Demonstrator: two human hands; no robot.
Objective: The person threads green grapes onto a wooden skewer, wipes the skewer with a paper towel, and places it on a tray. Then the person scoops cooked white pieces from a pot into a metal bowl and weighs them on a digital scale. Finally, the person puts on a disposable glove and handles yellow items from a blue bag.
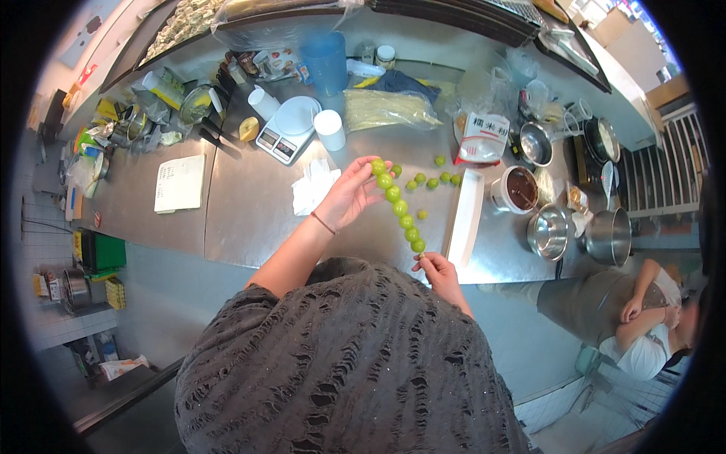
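Both hands hold a skewer of green grapes [400, 206], slanting above the steel table from upper left to lower right. My left hand [344, 195] has its fingers at the far end, around the topmost grapes. At the near end my right hand [440, 272] pinches the skewer just below the last grape. Several loose green grapes [432, 183] lie on the metal beyond and to the right of the skewer. A long white box [463, 216] stands right of them. Crumpled white tissue [316, 185] rests left of my left wrist.
A kitchen scale [289, 130], white cup [330, 129] and open notebook [180, 184] sit to the left. At the right are a tub of dark brown paste [505, 194], a flour bag [482, 138] and steel bowls [547, 232]. A co-worker [605, 310] stands at the right.
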